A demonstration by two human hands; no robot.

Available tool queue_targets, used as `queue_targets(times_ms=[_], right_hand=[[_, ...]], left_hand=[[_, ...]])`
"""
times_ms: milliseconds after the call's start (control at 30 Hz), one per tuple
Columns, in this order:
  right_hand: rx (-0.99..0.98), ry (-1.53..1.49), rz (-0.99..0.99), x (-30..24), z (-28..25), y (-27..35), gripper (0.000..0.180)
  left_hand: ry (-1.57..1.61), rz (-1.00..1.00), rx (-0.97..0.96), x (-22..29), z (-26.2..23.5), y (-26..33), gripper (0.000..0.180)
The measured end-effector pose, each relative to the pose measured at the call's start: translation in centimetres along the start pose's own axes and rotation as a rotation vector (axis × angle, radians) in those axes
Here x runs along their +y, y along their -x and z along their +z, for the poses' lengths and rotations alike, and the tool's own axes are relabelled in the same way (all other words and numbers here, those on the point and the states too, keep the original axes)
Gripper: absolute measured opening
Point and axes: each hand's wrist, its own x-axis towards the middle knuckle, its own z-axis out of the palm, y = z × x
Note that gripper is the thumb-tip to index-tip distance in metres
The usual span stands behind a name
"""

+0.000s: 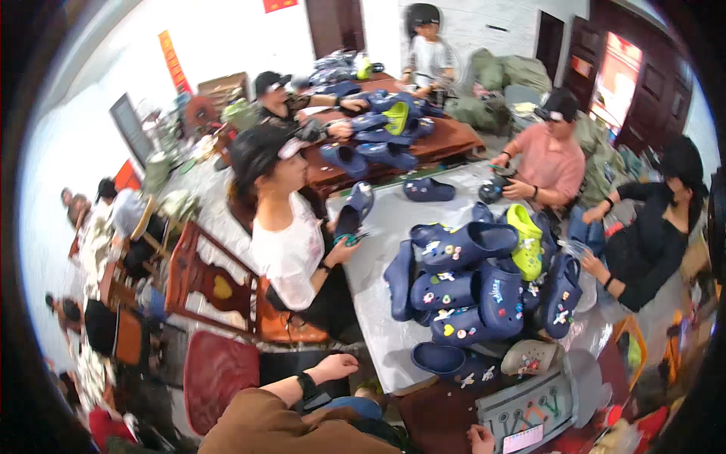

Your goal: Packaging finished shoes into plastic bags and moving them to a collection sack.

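Note:
My left hand (334,368), a dark band on its wrist, hangs off the near left corner of the table with fingers curled together; no object shows in it. At the lower edge my right hand (482,439) is partly cut off. Its visible fingers are curled, and anything in them is hidden. Beside it lies a grey panel (495,418) with tool-like drawings, carrying a phone-like slab with a bright screen (523,440). Beyond are a beige clog (532,357), a navy clog (439,359) and a heap of charm-studded navy clogs (454,291) with a lime one (525,242).
The pale-covered table (370,303) fills the middle. At left a person in white (283,234) holds a navy clog; two people (552,155) (650,234) sit at right. Another clog pile (389,125) covers a far brown table. A red chair (219,378) stands at my left.

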Motion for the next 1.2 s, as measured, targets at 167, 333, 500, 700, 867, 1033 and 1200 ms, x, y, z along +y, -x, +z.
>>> queue_targets(times_ms=[167,333,500,700,867,1033,1200], right_hand=[[-0.125,0.101,-0.102,1.8,1.7,-6.5,0.040],[-0.349,0.477,-0.277,3.5,3.1,-6.6,0.059],[-0.501,0.883,-0.076,0.2,5.5,-4.1,0.081],[-0.598,0.795,-0.087,-0.2,5.4,-3.5,0.100],[-0.491,0.874,-0.044,0.1,6.4,-4.1,0.095],[-0.453,0.822,-0.081,-0.1,7.5,-3.7,0.085],[-0.280,0.773,-0.214,-2.4,13.9,-0.2,0.064]], left_hand=[[0.097,-0.175,0.367,-4.7,2.4,16.5,0.029],[0.047,-0.307,0.671,-7.1,5.0,31.5,0.024],[-0.068,-0.775,1.103,-10.5,8.5,42.3,0.051],[0.066,-1.104,1.057,-14.4,6.4,47.0,0.093],[0.205,-1.120,1.015,-17.8,3.4,46.5,0.106],[0.194,-1.032,1.063,-22.7,0.5,45.8,0.106],[0.106,-1.012,1.039,-26.1,-1.8,47.4,0.102]])
